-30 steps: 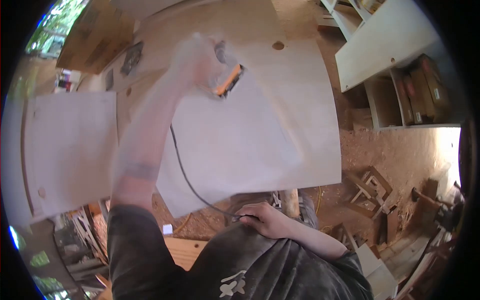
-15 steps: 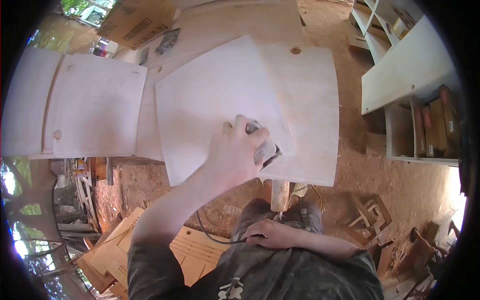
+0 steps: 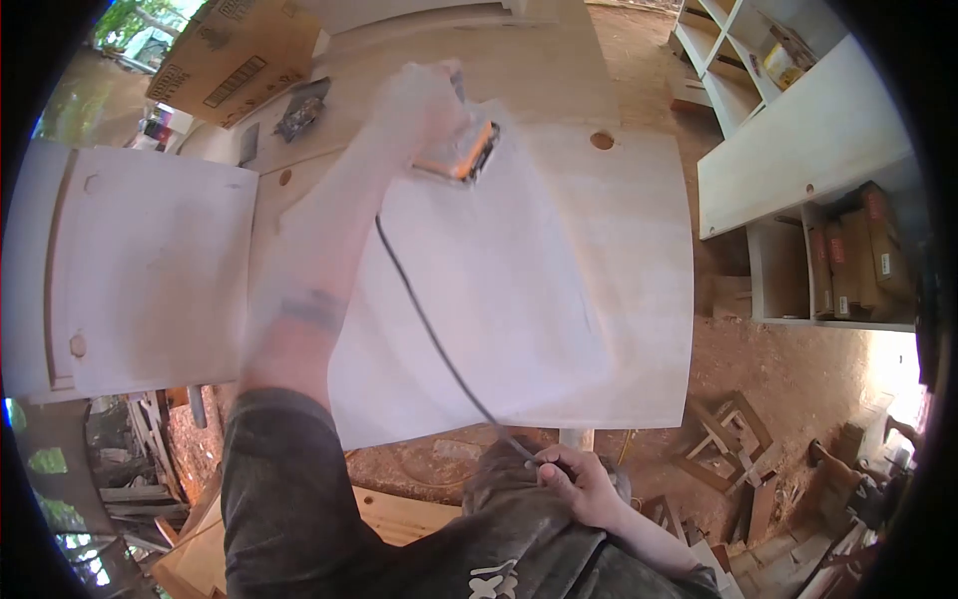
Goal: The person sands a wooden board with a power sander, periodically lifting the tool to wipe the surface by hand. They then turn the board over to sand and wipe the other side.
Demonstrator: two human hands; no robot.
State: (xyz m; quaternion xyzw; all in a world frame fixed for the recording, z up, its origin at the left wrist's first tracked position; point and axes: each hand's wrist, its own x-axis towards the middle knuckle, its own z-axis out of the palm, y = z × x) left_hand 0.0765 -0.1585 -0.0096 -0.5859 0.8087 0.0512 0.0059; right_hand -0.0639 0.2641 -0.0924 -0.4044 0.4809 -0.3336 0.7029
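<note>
My left hand is stretched far out and grips an orange-edged electric sander pressed on the far end of a pale wooden panel. The arm is blurred with motion. A black power cord runs from the sander back across the panel to my right hand, which pinches the cord near my waist, below the panel's near edge.
Another pale panel lies to the left. A cardboard box and a small dark tool sit at the far end of the bench. White shelving with boxes stands to the right. Wood offcuts litter the dirt floor.
The left hand has pushed the sander from the panel's near edge out to its far end. The right hand still holds the cord and has shifted slightly right and down.
</note>
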